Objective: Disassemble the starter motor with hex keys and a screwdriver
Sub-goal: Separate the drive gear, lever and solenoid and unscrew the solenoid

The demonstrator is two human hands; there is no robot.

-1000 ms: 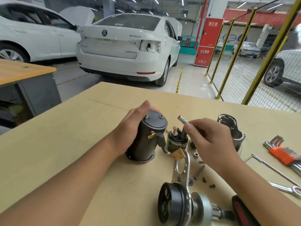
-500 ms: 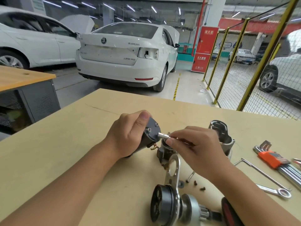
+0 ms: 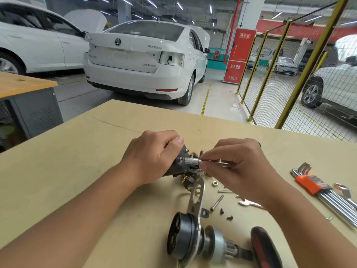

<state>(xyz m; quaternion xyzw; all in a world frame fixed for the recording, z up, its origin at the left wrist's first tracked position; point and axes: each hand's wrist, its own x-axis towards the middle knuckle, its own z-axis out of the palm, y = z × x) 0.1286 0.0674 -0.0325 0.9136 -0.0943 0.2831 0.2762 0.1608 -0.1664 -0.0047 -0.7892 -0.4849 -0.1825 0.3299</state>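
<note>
A: What's the biggest thing in front of you?
B: Your wooden workbench point(image 3: 77, 180), with a white sedan point(image 3: 143, 60) parked beyond its far edge at twelve o'clock.

A: And the motor?
B: The dark starter motor body point(image 3: 178, 165) sits at the centre of the bench, tipped on its side. Your left hand point(image 3: 152, 155) is wrapped around it, thumb over the top.

A: My right hand?
B: Your right hand point(image 3: 231, 163) pinches a slim driver; its small silver socket point(image 3: 191, 161) points to nine o'clock and meets the motor's end cap.

A: What else lies about?
B: At six o'clock, the armature and bracket assembly point(image 3: 193, 238) lies on its side. At three o'clock, the hex key set point(image 3: 316, 186) in its orange holder. At five o'clock, a red and black screwdriver handle point(image 3: 264, 248). Just below your right wrist: a long bolt point(image 3: 217, 202), a nut point(image 3: 214, 183) and a few small screws point(image 3: 226, 214).
</note>
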